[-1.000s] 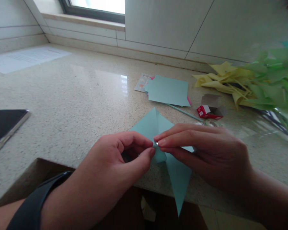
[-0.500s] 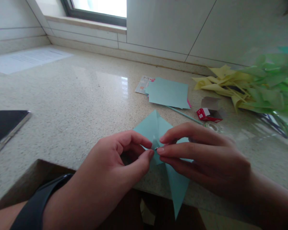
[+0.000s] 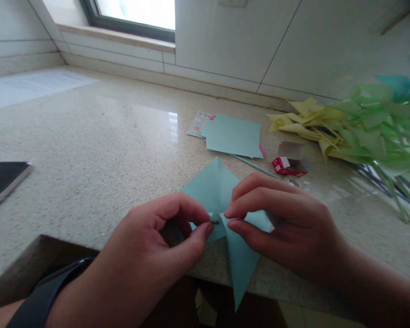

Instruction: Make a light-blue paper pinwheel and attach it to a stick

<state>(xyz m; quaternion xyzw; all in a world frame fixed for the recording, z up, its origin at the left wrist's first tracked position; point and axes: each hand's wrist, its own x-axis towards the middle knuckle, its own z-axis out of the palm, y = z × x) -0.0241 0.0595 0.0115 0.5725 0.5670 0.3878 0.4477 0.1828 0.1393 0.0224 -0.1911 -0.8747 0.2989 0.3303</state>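
A light blue-green sheet of paper (image 3: pixel 205 184), partly cut and folded like a pinwheel, lies at the counter's front edge, one long point hanging over it. My left hand (image 3: pixel 171 228) is closed in a pinch at the paper's middle. From its thumb and forefinger sticks a small thin dark pin (image 3: pixel 216 222); a paper tip shows beside those fingertips. My right hand (image 3: pixel 283 218) is closed, pinching a corner of the same sheet just right of the pin. Its palm covers part of the paper's right side.
Behind the paper lie a stack of blue-green squares (image 3: pixel 234 135) and a thin stick (image 3: pixel 254 165). A small open red box (image 3: pixel 289 166) and a clear tape roll (image 3: pixel 295 182) sit right, near yellow pinwheels (image 3: pixel 304 119) and green ones (image 3: pixel 372 123). A phone (image 3: pixel 5 180) lies left.
The right hand has brought a paper corner up to the middle and moved slightly away from the left fingertips. The pin now shows at the left fingertips. The view has shifted a little.
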